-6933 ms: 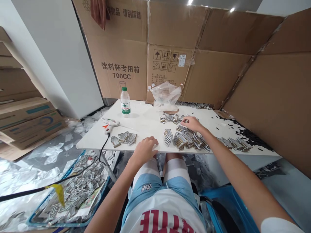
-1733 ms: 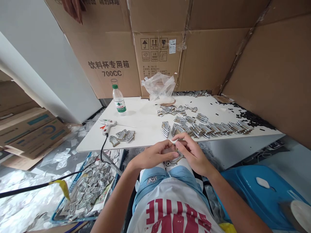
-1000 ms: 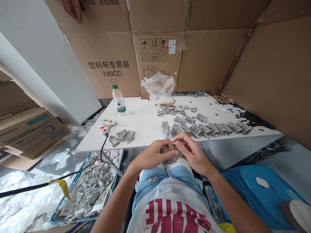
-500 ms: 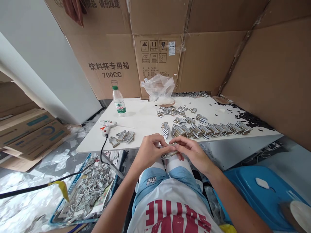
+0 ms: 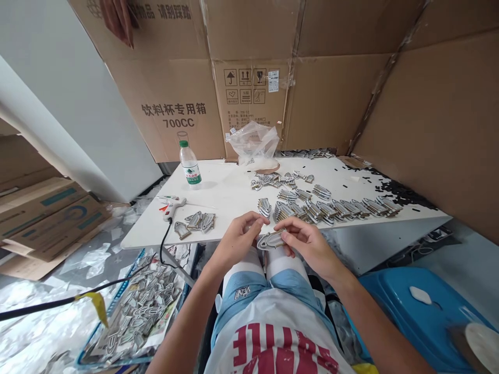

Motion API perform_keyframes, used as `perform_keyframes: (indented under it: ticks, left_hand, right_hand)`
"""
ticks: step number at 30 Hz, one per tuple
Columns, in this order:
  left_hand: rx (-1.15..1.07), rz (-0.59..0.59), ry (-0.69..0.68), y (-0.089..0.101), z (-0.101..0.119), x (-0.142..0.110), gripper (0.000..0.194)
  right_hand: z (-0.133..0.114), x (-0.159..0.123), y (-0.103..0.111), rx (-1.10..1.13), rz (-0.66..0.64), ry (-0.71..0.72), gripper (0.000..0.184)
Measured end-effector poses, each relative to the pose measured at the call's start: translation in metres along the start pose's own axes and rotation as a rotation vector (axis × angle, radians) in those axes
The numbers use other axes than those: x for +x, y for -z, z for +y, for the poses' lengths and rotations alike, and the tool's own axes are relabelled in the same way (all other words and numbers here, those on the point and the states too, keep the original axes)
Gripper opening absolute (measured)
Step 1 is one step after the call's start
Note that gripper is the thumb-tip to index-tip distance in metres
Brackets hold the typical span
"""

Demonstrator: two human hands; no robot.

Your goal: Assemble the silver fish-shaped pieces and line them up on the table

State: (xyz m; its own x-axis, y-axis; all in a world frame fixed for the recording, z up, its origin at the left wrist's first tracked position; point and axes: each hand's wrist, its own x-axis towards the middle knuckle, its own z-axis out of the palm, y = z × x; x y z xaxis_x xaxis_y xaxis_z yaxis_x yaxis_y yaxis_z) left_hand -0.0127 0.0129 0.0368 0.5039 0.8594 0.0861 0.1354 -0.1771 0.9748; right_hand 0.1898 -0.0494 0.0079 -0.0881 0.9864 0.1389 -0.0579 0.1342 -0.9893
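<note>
Screening cardboard wall (image 5: pixel 331 104): upright behind and to the right of the white table (image 5: pixel 228 195), seams taped; presumably keeps small parts from straying.
White table: near edge sits over the legs (image 5: pixel 278 259), putting its top directly ahead of the body.
Blue basket (image 5: pixel 117 297): on the floor at left, heaped with grey pieces (image 5: pixel 146 301); seemingly a bulk store.
Stacked row (image 5: pixel 326 209): leaning, overlapping pieces along the near edge, right side; likely shingled to save room and keep count simple.
Clear bag (image 5: pixel 255 140): slumped at the back beside a brown item (image 5: pixel 271 169); contents unclear.
Water bottle (image 5: pixel 189 165): capped, upright, far left; probably set apart from the parts.
Right hand (image 5: pixel 307 241): thumb above, fingers beneath, pinching the held piece (image 5: pixel 270 240) by one end, which leaves the rounded end exposed.
Left hand (image 5: pixel 241 239): fingers curled, tips together, just beside that rounded end; cannot tell whether they grip anything.
Glue gun (image 5: pixel 171 208): on its side, cord (image 5: pixel 165 236) over the edge, near a small pile (image 5: pixel 205 221).
Held piece: above the legs, just off the table edge, face up, perhaps for a clear view.
Black bits (image 5: pixel 405 193): scattered far right, densest by the cardboard.
</note>
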Motion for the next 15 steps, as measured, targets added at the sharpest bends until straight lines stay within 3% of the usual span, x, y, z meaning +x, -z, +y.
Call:
perform_keyframes:
  ticks: [5, 11, 15]
  left_hand:
    - [0.059, -0.001, -0.001, -0.0021, -0.0012, 0.0005, 0.052]
    - [0.175, -0.158, 0.009, 0.0000, -0.0040, -0.0026, 0.045]
    - [0.248, -0.148, 0.000, 0.0018, -0.0036, -0.0042, 0.040]
  right_hand:
    - [0.0042, 0.0005, -0.0004, -0.041, 0.036, 0.030, 0.029]
    - [0.0081, 0.0000, -0.0017, -0.080, 0.061, 0.091, 0.023]
    - [0.0100, -0.0002, -0.0031, -0.131, 0.083, 0.098, 0.019]
